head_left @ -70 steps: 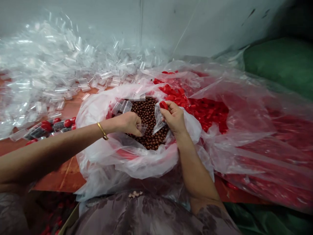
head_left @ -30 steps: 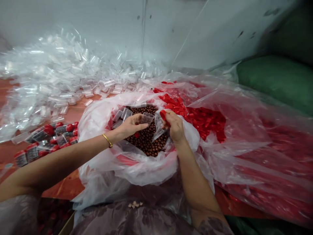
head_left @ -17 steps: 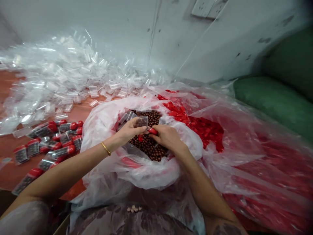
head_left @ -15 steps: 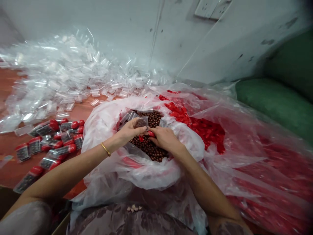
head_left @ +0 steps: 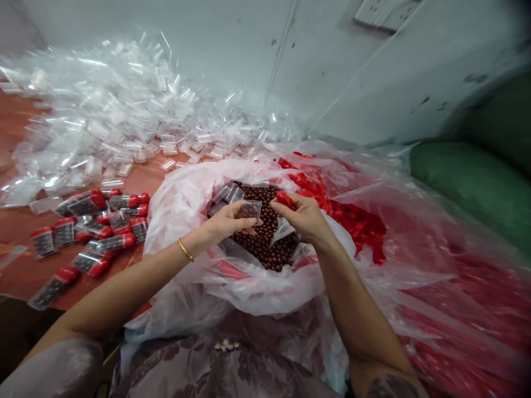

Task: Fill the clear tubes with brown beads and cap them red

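Holding filled tube left hand, red cap right hand

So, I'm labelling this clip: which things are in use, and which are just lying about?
In use:
left hand holding clear tube
right hand holding red cap
brown balls

Lying about:
empty tubes
capped tubes
green sack

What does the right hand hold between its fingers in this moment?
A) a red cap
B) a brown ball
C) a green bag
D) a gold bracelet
A: the right hand pinches a red cap above the brown balls, while the left hand holds a small clear tube filled with them.
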### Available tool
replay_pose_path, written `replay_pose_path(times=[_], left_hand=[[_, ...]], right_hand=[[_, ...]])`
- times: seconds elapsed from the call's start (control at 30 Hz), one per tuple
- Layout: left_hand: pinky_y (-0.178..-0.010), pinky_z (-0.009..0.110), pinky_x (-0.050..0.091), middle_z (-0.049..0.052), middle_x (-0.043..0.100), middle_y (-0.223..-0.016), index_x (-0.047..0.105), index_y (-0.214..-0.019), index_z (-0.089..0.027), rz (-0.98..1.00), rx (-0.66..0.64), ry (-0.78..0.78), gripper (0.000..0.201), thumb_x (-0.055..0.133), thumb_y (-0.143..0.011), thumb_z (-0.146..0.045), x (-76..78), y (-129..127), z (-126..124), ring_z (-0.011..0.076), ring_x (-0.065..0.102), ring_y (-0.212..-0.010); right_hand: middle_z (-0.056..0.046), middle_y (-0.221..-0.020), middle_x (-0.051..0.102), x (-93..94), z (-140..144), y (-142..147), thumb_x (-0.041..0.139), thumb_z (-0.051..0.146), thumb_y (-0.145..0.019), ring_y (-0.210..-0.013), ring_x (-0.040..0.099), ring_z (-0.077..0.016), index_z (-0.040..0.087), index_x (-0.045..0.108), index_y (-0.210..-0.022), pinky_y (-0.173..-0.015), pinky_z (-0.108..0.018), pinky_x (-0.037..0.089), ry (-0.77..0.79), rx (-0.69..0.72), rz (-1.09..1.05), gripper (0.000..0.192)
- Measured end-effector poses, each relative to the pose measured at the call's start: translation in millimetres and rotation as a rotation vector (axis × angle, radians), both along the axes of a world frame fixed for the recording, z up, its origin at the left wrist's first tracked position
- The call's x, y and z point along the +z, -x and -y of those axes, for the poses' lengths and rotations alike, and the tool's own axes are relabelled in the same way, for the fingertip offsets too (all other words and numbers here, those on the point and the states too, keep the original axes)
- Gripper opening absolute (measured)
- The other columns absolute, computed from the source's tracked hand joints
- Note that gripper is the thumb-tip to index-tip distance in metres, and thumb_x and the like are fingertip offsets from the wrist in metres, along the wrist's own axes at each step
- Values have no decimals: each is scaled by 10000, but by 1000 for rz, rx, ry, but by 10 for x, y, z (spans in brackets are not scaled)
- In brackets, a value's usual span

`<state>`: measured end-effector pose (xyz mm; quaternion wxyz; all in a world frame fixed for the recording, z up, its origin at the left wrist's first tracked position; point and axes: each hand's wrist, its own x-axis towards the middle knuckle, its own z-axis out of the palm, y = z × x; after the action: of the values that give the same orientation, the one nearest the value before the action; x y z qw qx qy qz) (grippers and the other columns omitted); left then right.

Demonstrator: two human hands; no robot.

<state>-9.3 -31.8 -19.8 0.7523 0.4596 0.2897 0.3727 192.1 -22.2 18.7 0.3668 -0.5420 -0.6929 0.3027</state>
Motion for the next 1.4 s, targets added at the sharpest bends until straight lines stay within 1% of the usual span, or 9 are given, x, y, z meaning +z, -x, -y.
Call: replay_pose_path(times=[0.17,0.37,0.5,0.7,0.83,0.9,1.0,1.2,1.4], left_hand=[[-650,252,514,17,637,-864,584,-923,-136,12,17,-74,476,846,-570,-320,-21,-27,10,132,627,-756],[-658,246,485,-3,610,-810,572,-925,-136,3,-9,-94,422,813,-609,-277,-30,-18,20,91,568,-681],[-745,248,461,6,624,-843,586,-912,-133,-1,43,-143,350,784,-636,-219,-27,-38,34,98,572,-750],[-790,252,435,11,615,-882,584,-946,-139,-78,44,-250,275,712,-709,-197,11,-37,80,124,566,-824],[-646,240,427,-26,551,-765,548,-965,-157,-113,-48,-269,277,670,-758,-294,39,-2,111,103,524,-664],[-575,239,406,-46,507,-700,512,-954,-167,-115,-77,-260,277,635,-782,-346,51,10,122,93,487,-578],[-530,229,363,-51,469,-678,490,-919,-169,-159,-75,-304,266,604,-798,-376,72,16,141,84,438,-552],[-566,223,343,-32,483,-696,498,-842,-155,-256,7,-447,240,578,-808,-378,70,18,171,90,426,-616],[-542,220,310,-46,464,-633,471,-768,-157,-370,-171,-510,274,555,-815,-414,104,41,202,86,400,-574]], right_hand=[[10,-638,571,309,-57,151,743,503,-646,-610,492,-119,164,674,-689,-584,-253,412,83,191,-36,348],[2,-637,595,363,-56,178,748,522,-640,-614,508,-127,157,699,-689,-593,-267,432,199,349,34,372],[5,-640,585,333,-28,128,762,560,-600,-614,509,-125,165,691,-702,-592,-265,430,145,235,-9,414],[21,-563,495,107,68,130,434,594,-858,-444,392,-95,184,701,-946,-396,-222,295,229,45,-166,497],[-61,-968,714,-25,187,192,468,470,-888,-868,659,-197,213,698,-1078,-739,-325,537,-1,114,-48,394],[-74,-1173,696,-39,237,205,452,443,-907,-1093,634,-235,212,690,-1131,-957,-393,493,-87,154,36,400],[-77,-1289,645,-33,294,203,407,405,-940,-1201,595,-235,203,633,-1250,-1052,-411,441,-128,191,133,435],[-103,-1276,651,-74,391,208,359,350,-967,-1091,666,-216,171,556,-1333,-910,-339,535,-263,218,340,452],[-59,-631,700,-51,476,74,322,269,-981,-511,634,-158,69,598,-1204,-488,-257,443,-640,336,744,408]])
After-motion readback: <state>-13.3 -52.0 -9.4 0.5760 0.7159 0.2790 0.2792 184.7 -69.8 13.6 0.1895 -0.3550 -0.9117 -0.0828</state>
